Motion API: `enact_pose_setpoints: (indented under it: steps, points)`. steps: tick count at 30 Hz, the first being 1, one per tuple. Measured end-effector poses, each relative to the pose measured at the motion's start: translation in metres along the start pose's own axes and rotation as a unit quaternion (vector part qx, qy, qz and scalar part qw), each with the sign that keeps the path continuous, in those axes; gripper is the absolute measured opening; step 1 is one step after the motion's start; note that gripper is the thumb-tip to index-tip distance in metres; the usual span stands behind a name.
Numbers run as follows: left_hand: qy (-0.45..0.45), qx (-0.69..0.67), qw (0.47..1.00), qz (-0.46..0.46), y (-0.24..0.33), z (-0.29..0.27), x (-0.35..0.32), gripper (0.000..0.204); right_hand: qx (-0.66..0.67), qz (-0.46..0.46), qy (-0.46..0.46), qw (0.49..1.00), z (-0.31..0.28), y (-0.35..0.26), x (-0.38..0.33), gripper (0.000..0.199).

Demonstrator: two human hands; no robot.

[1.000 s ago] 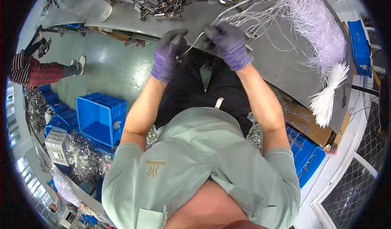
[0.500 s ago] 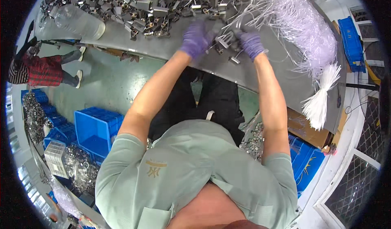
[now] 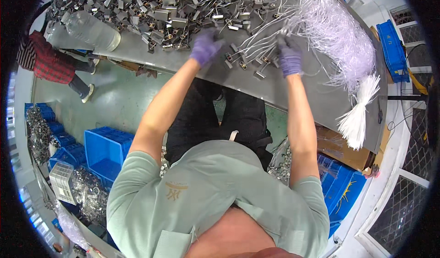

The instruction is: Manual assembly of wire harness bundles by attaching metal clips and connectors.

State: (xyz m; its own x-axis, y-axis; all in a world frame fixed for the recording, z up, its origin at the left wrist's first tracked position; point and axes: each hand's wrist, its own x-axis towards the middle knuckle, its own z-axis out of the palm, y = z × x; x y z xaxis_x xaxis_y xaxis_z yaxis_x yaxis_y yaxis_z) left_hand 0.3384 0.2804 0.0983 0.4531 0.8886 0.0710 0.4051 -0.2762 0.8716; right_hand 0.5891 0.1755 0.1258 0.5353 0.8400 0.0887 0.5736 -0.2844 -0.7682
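Observation:
My left hand [image 3: 205,47], in a purple glove, is at the near edge of a heap of small dark metal-cased parts [image 3: 169,12]. Its smeared fingers look apart, with nothing visible in them. My right hand [image 3: 289,58], gloved alike, is closed at a group of thin white cables [image 3: 256,44]; blur partly hides its fingertips. These cables fan out leftward across the grey tabletop. Several small parts [image 3: 243,65] lie at their ends between my hands, and one silver-edged part [image 3: 260,73] rests just left of my right wrist.
A large bundle of white cables in clear lilac-tinted wrap [image 3: 339,33] lies at right, its white ends [image 3: 357,122] toward me. A clear plastic jar [image 3: 94,31] lies at left. Blue crates [image 3: 107,150] stand on the floor. Another person [image 3: 52,58] is at far left.
My left hand has moved left, away from the cables. The right hand has shifted slightly right and nearer me. The cables between them have spread out, and the person at left has shifted.

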Motion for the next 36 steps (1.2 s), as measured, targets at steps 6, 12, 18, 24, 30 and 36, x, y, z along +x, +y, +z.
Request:
enact_pose_setpoints:
  steps: [6, 12, 18, 24, 30, 36]
  points:
    - [-0.032, -0.293, 0.948, -0.121, -0.023, -0.047, -0.145, 0.043, 0.501, 0.204, -0.307, 0.783, 0.106, -0.049, -0.08, 0.024]
    - [0.053, -0.191, 0.927, -0.319, -0.056, -0.088, -0.296, 0.019, 0.191, -0.144, -0.182, 0.954, 0.231, -0.017, -0.063, 0.026]
    - [0.162, -0.153, 0.878, -0.423, -0.101, -0.111, -0.387, 0.026, 0.281, -0.052, -0.085, 0.954, 0.209, -0.008, -0.038, 0.028]
    - [0.224, -0.187, 0.867, -0.404, -0.122, -0.123, -0.399, 0.027, 0.607, 0.089, -0.111, 0.782, 0.117, -0.074, -0.034, 0.027]
    - [0.243, -0.147, 0.875, -0.392, -0.122, -0.129, -0.392, 0.027, 0.589, 0.143, -0.101, 0.789, 0.104, -0.089, -0.043, 0.024]
    - [0.172, -0.209, 0.901, -0.34, -0.1, -0.121, -0.372, 0.027, 0.501, 0.084, -0.201, 0.838, 0.109, -0.082, -0.056, 0.025]
